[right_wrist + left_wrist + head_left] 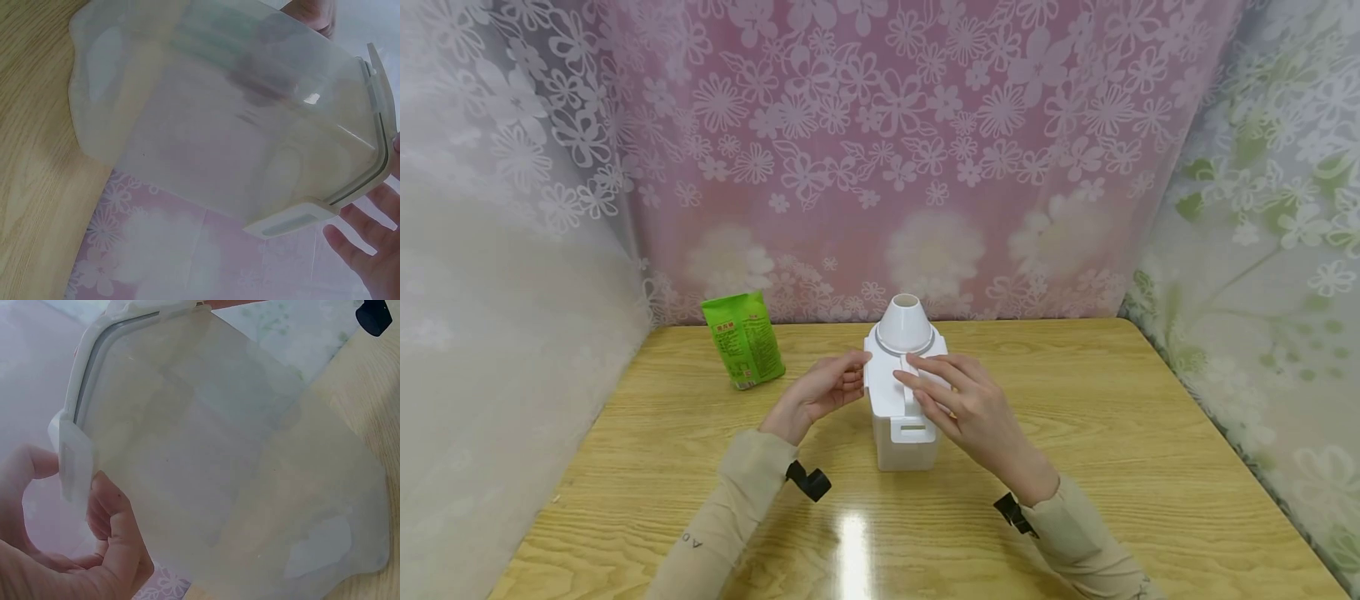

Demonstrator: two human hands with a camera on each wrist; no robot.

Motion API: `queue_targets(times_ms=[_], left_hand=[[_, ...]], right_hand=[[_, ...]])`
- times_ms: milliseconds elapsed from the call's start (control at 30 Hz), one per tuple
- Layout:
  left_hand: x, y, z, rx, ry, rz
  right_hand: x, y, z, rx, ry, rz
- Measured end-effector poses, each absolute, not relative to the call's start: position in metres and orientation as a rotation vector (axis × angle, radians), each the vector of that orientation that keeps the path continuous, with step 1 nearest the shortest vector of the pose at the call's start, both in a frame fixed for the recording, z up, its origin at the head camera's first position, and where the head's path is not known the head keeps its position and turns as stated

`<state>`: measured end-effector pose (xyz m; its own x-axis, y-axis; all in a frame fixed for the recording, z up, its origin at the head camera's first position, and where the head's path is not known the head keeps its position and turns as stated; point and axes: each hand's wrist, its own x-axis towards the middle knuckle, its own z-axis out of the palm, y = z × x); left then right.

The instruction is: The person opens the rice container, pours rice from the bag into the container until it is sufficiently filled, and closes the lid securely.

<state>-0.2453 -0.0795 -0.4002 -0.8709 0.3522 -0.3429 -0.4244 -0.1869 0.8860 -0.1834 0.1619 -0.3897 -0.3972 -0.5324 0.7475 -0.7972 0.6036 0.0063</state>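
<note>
The left hand (822,390) pinches one white plastic latch (76,464), nine o'clock on one translucent box (906,455). The right hand (976,408) spreads above.

- It looks like a little nook with curtain walls; I can't tell if it's in a home.
- At 12 o'clock hangs a pink curtain (887,125) with white flowers.
- At 9 o'clock is a pale flowery curtain (512,267).
- At 3 o'clock, a whitish curtain (1277,300) has green leaves.
- Between them is a wooden desk (1097,433), with a light spot (853,554) at 6 o'clock.
- The white-topped box (886,400) looks like a kitchen thing.
</note>
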Motion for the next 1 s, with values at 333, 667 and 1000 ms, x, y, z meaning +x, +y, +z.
queue_targets(times_ms=[333, 667, 1000], left_hand=[[-0.2478, -0.0760, -0.4035, -0.060, 1.561, 2.124], [-0.2496, -0.0768, -0.4080, -0.009, 1.553, 2.115], [-0.2490, -0.0739, -0.4034, -0.065, 1.573, 2.151]], right_hand=[[-0.1828, 0.1614, -0.3892, 1.032, -2.095, 0.471], [-0.1829, 0.1618, -0.3904, 1.028, -2.095, 0.492], [-0.1823, 0.1615, -0.3897, 1.028, -2.089, 0.501]])
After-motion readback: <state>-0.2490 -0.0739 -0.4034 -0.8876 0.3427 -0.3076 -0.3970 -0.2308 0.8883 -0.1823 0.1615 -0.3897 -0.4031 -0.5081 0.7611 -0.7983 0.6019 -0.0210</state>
